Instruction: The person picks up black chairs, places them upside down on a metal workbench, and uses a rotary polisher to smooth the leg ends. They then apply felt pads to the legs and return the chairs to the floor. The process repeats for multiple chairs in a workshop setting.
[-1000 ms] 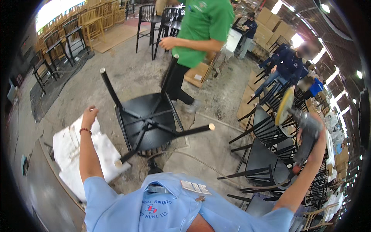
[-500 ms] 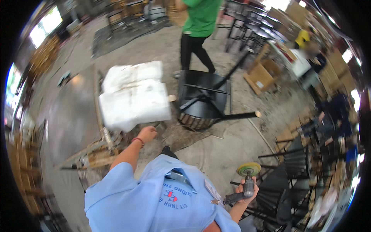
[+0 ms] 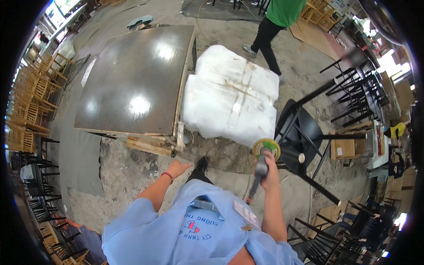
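My right hand [image 3: 270, 174] is wrapped round the grey and black body of a disc sander [image 3: 261, 168]. The sander's round yellow-green pad [image 3: 266, 149] shows in front of the near right corner of a white wrapped bundle [image 3: 229, 104]; I cannot tell if they touch. To its right a black chair [image 3: 304, 132] lies tipped over, its legs sticking out. My left hand [image 3: 178, 169], a red bracelet at the wrist, holds nothing and has a finger stretched out. It hangs above the floor, nearest the front corner of a low dark-topped table [image 3: 132, 84].
A person in a green shirt [image 3: 285, 12] stands beyond the bundle. Wooden chairs [image 3: 37, 95] line the left side, and black chairs [image 3: 322, 240] stand at the lower right. A cardboard box [image 3: 344, 149] sits behind the tipped chair. A hose or cord [image 3: 198, 24] trails across the floor at the back.
My view has swung left, bringing the dark table in fully. My right hand has come up and inward with the sander, now near the bundle. The person in green appears farther right.
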Motion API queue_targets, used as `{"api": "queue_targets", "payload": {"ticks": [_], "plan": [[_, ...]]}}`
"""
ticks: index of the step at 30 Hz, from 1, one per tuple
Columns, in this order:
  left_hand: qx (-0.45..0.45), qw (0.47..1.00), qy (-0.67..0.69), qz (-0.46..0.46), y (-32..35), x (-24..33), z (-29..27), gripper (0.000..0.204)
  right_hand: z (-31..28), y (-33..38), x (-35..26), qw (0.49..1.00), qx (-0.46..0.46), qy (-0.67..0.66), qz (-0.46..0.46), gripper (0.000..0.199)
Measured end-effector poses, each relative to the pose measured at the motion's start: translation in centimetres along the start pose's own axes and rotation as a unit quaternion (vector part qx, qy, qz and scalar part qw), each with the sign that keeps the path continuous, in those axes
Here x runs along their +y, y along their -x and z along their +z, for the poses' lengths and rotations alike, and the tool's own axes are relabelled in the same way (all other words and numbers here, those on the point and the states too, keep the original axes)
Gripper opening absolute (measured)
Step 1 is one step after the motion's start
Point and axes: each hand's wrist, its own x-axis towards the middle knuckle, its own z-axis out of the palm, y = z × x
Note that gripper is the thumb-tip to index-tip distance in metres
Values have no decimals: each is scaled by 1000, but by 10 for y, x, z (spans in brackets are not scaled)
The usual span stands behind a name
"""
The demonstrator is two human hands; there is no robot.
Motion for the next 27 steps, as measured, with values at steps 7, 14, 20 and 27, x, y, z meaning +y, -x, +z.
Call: {"api": "queue_targets", "payload": {"ticks": [7, 14, 20, 27], "plan": [[179, 972, 138, 71, -48, 27, -23, 98, 158, -201, -20, 984, 172, -28, -47, 46], [122, 988, 88, 36, -51, 50, -42, 58, 186, -252, -33, 988, 121, 79, -60, 53], [93, 982, 156, 47, -22, 33, -52, 53, 149, -147, 17, 953, -77, 291, -18, 44], [-202, 884, 370, 205, 22, 96, -34, 43, 117, -20, 21, 815, -160, 485, -275, 51]]}}
